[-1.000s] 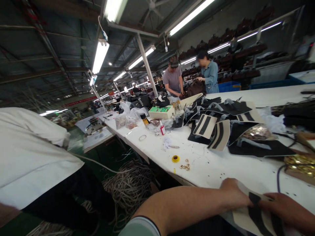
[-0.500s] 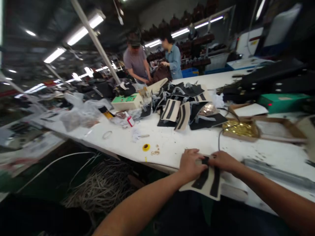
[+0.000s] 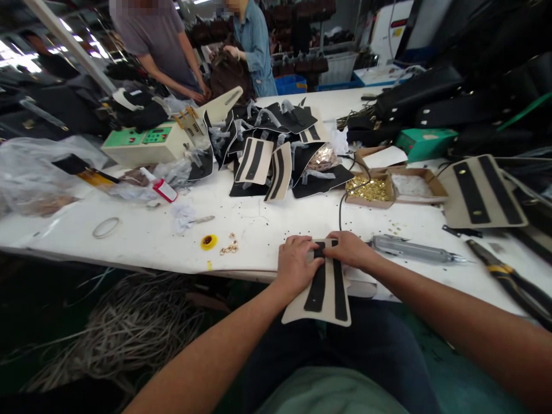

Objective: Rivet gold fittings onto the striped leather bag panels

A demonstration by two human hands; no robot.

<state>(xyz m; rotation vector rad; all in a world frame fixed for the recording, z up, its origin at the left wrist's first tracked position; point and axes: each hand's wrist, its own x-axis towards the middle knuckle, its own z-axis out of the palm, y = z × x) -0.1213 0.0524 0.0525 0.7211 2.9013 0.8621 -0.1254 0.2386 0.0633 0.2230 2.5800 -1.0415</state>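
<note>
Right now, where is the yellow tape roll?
In the head view, the yellow tape roll lies on the white table, left of the left hand, beside small gold fittings.

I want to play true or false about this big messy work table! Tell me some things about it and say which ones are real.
1. Both hands, left hand and right hand, rest on a beige panel with two black stripes. True.
2. The panel lies wholly on the white table. False: its lower part hangs over the table's near edge.
3. A cardboard tray of gold rivets sits beyond the hands. True.
4. The yellow tape roll is in the right hand. False: it lies on the table, left of both hands.
5. A silver tool lies to the right of the right hand. True.
</note>
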